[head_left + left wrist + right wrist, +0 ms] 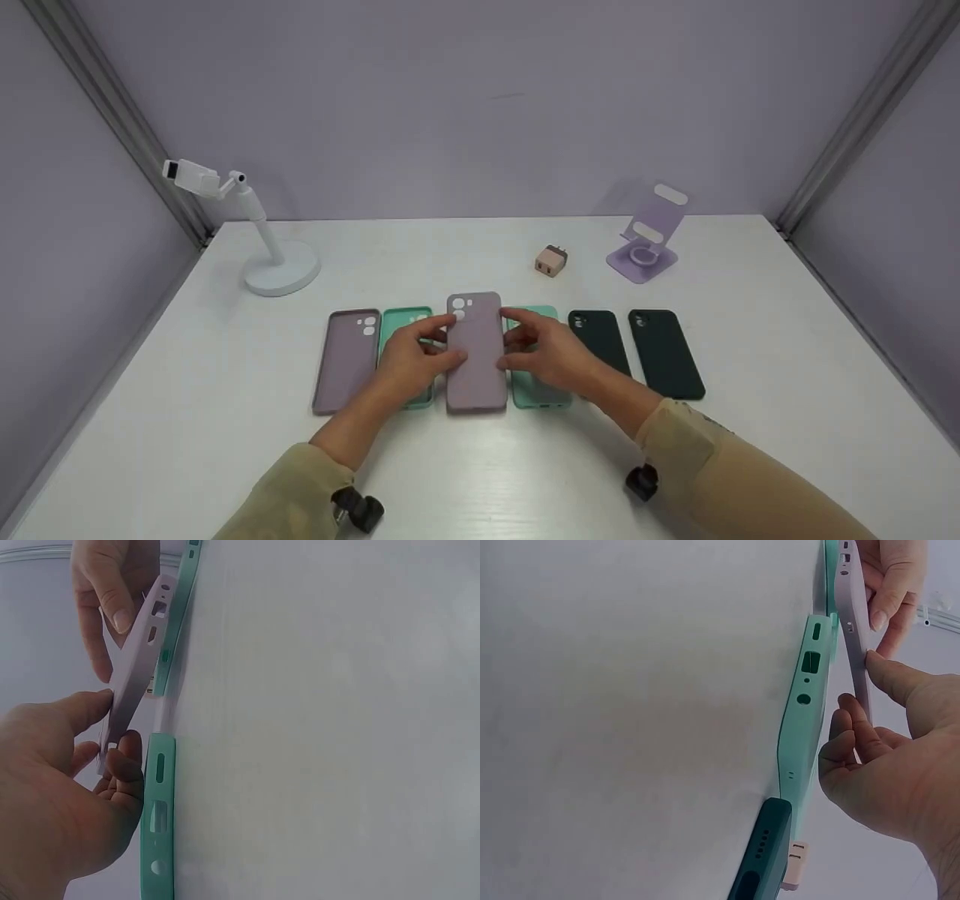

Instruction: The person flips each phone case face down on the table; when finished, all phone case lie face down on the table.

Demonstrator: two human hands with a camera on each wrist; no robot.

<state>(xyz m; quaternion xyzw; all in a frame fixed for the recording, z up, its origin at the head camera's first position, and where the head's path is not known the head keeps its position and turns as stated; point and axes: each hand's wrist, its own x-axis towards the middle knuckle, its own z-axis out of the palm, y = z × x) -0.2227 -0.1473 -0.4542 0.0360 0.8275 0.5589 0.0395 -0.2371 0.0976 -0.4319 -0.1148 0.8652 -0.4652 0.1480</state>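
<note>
A light purple phone case [480, 367] is held by both hands, its back and camera cutouts facing up, slightly off the table in the wrist views. My left hand [411, 358] pinches its left edge between thumb and curled fingers. On the opposite edge, my right hand [553, 354] grips in the same way. Beneath the left hand lies a green phone case [397, 321] with its hollow side up. Under the right hand is a lighter green phone case [541, 396], partly hidden. Farther left, a mauve phone case [346, 360] lies hollow side up.
Two dark green phone cases, one nearer [604, 337] and one at the row's right end [667, 356], lie to the right. Behind stand a pinkish charger plug [550, 262], a purple phone stand [660, 214] and a white stand [279, 279] with a jointed arm. Walls enclose the table [480, 472].
</note>
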